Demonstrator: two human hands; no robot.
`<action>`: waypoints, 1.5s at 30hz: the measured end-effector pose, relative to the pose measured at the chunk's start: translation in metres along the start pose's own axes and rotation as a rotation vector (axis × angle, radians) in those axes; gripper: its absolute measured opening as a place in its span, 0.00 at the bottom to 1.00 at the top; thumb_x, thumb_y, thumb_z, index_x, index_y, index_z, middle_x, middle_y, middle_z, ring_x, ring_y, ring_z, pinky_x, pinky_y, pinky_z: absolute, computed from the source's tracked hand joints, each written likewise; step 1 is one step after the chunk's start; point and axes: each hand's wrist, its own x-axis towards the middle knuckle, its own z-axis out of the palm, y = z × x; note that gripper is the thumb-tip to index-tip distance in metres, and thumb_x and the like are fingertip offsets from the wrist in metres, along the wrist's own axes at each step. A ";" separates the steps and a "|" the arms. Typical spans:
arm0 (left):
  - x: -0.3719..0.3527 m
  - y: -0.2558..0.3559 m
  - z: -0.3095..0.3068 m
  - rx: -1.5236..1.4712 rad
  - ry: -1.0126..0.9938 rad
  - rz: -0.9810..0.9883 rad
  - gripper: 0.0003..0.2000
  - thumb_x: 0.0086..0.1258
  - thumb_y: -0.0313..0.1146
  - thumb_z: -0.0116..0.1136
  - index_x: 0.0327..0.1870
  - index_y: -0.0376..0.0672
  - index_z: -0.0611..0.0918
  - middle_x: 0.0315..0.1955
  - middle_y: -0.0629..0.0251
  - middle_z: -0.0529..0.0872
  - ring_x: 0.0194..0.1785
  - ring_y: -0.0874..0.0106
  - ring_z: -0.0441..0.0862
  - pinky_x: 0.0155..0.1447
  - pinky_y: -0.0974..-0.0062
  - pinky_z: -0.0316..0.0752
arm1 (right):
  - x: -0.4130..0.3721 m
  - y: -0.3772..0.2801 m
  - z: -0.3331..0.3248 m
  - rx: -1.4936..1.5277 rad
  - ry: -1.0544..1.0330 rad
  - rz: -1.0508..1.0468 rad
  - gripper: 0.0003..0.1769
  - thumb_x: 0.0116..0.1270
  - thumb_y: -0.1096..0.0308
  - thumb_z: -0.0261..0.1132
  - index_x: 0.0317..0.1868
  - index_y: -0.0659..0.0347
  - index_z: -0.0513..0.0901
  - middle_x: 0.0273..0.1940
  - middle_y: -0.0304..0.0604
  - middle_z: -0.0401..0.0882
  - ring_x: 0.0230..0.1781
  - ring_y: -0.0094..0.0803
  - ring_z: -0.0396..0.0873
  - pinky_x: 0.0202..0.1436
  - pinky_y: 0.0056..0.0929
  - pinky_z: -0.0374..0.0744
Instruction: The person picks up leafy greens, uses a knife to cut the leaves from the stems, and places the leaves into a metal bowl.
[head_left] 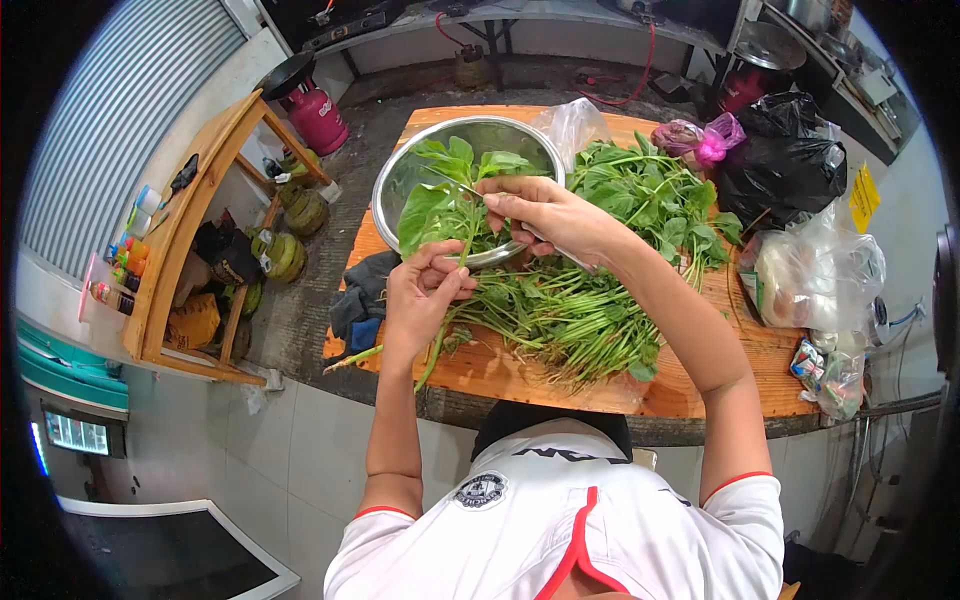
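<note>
My left hand [425, 290] pinches the green stem of a leafy stalk [430, 205] just in front of a metal bowl [385, 200]. Over the bowl's right part, my right hand [520, 208] has its fingers closed on a knife, whose thin blade [455, 181] reaches left across the leaves. Some greens lie inside the bowl, partly hidden by my hands. Right of the bowl is a heap of leafy greens [640, 195], and cut or bundled stems [570, 325] spread over the wooden table [690, 365] in front of it.
A dark cloth [365, 300] lies at the table's left edge. Clear plastic [572, 130], a pink bag [712, 142], a black bag [785, 165] and a clear bag of white items [805, 270] line the far and right sides. A wooden shelf [190, 215] stands at left.
</note>
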 end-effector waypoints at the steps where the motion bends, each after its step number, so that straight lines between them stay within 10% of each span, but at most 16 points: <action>1: 0.001 0.000 -0.001 -0.001 -0.001 -0.003 0.15 0.67 0.22 0.57 0.54 0.32 0.76 0.31 0.62 0.84 0.37 0.74 0.85 0.41 0.77 0.84 | 0.003 0.000 0.000 0.010 0.012 0.015 0.24 0.73 0.55 0.56 0.63 0.61 0.69 0.36 0.30 0.70 0.26 0.14 0.62 0.23 0.13 0.61; 12: 0.008 -0.004 -0.009 0.009 0.030 -0.083 0.15 0.67 0.21 0.56 0.54 0.29 0.76 0.31 0.62 0.83 0.36 0.74 0.85 0.39 0.79 0.84 | 0.030 0.012 0.006 0.190 0.116 0.095 0.11 0.72 0.55 0.58 0.45 0.53 0.76 0.34 0.28 0.73 0.23 0.14 0.64 0.20 0.14 0.60; 25: 0.013 0.000 -0.008 -0.025 0.083 -0.093 0.14 0.67 0.21 0.57 0.52 0.26 0.76 0.30 0.59 0.85 0.34 0.73 0.86 0.38 0.80 0.83 | 0.007 0.025 0.005 0.056 0.067 -0.071 0.17 0.74 0.58 0.54 0.56 0.59 0.70 0.36 0.32 0.77 0.22 0.12 0.63 0.20 0.13 0.63; 29: 0.016 -0.002 -0.009 -0.070 0.064 -0.090 0.14 0.67 0.21 0.58 0.52 0.25 0.76 0.30 0.58 0.85 0.35 0.73 0.86 0.38 0.80 0.83 | -0.005 0.029 0.013 -0.537 0.106 -0.368 0.20 0.73 0.62 0.56 0.61 0.62 0.68 0.30 0.39 0.78 0.26 0.22 0.72 0.31 0.25 0.71; 30: 0.016 -0.003 -0.009 -0.071 0.054 -0.094 0.14 0.67 0.21 0.58 0.52 0.25 0.76 0.30 0.58 0.85 0.35 0.73 0.86 0.38 0.80 0.83 | -0.009 0.021 0.015 -0.649 0.107 -0.308 0.21 0.69 0.63 0.58 0.58 0.66 0.70 0.34 0.57 0.81 0.35 0.47 0.82 0.40 0.43 0.74; 33: 0.014 0.000 -0.004 -0.033 0.068 -0.082 0.15 0.67 0.21 0.57 0.53 0.24 0.75 0.31 0.58 0.85 0.35 0.72 0.86 0.39 0.80 0.83 | 0.003 0.039 0.015 -0.555 0.206 -0.392 0.21 0.69 0.62 0.59 0.57 0.66 0.73 0.35 0.58 0.82 0.36 0.47 0.82 0.42 0.41 0.75; 38: 0.013 0.005 0.001 -0.032 0.051 -0.080 0.16 0.67 0.21 0.57 0.54 0.24 0.74 0.30 0.59 0.84 0.35 0.73 0.86 0.39 0.80 0.83 | 0.014 0.040 0.009 -0.261 0.126 -0.220 0.23 0.75 0.59 0.53 0.63 0.64 0.71 0.32 0.34 0.75 0.24 0.15 0.67 0.25 0.17 0.66; 45: 0.017 0.007 0.004 -0.010 0.050 -0.086 0.15 0.67 0.20 0.56 0.54 0.25 0.75 0.29 0.61 0.84 0.35 0.73 0.86 0.38 0.81 0.83 | 0.009 0.030 0.009 0.013 0.070 -0.054 0.24 0.74 0.57 0.54 0.64 0.60 0.69 0.35 0.30 0.71 0.23 0.13 0.62 0.22 0.13 0.61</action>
